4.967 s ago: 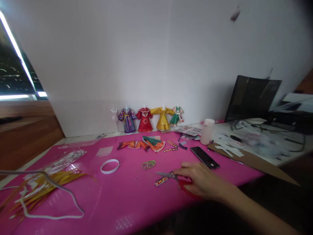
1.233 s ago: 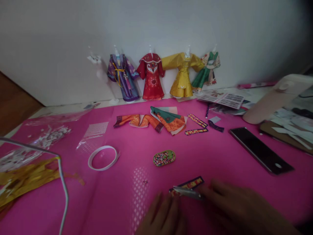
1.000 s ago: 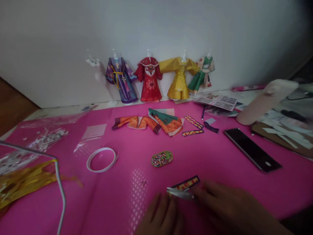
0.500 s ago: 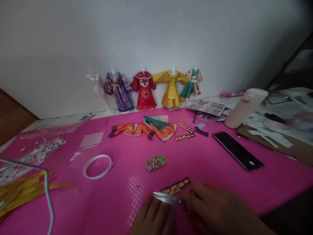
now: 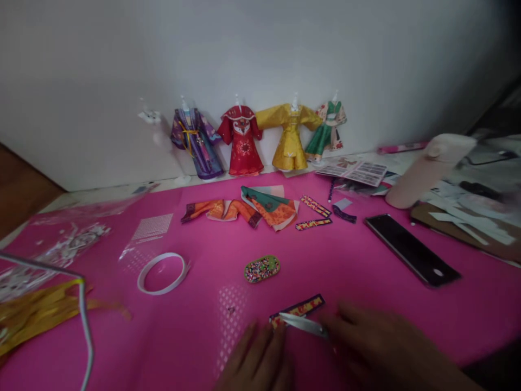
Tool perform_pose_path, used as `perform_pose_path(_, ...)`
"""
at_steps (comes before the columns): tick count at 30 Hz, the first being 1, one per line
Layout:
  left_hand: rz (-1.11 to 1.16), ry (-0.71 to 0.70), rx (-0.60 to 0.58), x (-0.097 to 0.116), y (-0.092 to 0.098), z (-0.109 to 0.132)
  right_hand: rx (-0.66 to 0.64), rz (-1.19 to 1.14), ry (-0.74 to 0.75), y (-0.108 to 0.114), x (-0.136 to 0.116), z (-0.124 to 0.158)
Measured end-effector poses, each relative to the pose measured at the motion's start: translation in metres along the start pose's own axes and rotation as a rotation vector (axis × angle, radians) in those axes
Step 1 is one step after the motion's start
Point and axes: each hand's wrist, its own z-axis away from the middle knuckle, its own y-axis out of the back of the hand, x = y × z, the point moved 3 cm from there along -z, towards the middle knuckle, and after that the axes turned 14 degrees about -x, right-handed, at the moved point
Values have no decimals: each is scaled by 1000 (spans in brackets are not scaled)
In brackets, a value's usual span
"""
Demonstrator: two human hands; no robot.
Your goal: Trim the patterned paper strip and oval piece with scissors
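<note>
**Scissors (image 5: 303,324) over a patterned strip (image 5: 300,309)**

The strip lies between 5 and 6 o'clock in view. The right hand (image 5: 376,339) grips the scissors. The left hand (image 5: 259,359) is at the strip's 7 o'clock; whether it pinches anything, I cannot tell. From the strip, a bead dish (image 5: 273,264) sits toward 11, a phone (image 5: 411,248) toward 2.

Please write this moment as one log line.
left hand: at left end of patterned strip; right hand: holding scissors; scissors: blades overlap strip in view; oval bead tray: beyond strip

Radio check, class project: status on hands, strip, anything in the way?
Right hand holding scissors. Left hand at left end of strip. Scissors partly covering strip.
</note>
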Motion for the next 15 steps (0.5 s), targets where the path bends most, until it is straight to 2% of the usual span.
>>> perform_pose_path(4,50,63,76,6,-4,0,75,50,82,-1,3,1)
perform_pose_path(7,73,65,23,7,-8,3,144,93,128,-2,4,1)
perform_pose_path(10,71,40,-14,7,-8,4,135,118,141,-6,4,-1)
perform_pose_path(15,70,60,7,7,-9,3,135,115,123,-11,4,-4)
